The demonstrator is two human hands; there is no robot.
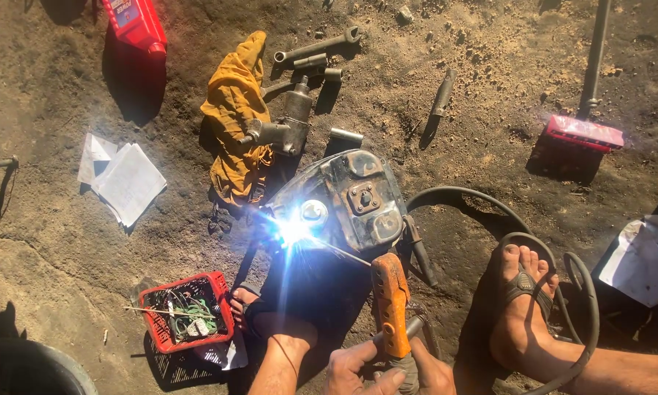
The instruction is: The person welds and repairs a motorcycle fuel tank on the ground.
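Both hands are wrapped around the lower grip of an orange electrode holder (pixel 391 303), at the bottom edge of the view: the left hand (pixel 354 369) closed on it from one side, the right hand (pixel 433 371) closed on the other, though the right one is partly cut off, so its fingers cannot be counted. A thin welding rod (pixel 340 252) runs from the holder's top up and to the left, ending in a bright white-blue arc (pixel 292 232) at the near-left corner of a rusty metal tank (pixel 351 197) lying on the dirt ground (pixel 475 139).

Measured from that tank: an orange cloth (pixel 234 124) and a grey impact wrench (pixel 288 124) lie just beyond it, with spanners (pixel 318 47) further off. A black hose (pixel 490 212) curves away on its right side, passing a sandalled foot (pixel 523 292); another foot (pixel 248 303) sits just below the tank's left corner. A red basket (pixel 186 311) of odd bits stands near that foot, and white papers (pixel 124 179) lie well to the tank's left. A red container (pixel 135 22) is far beyond, at the upper left.
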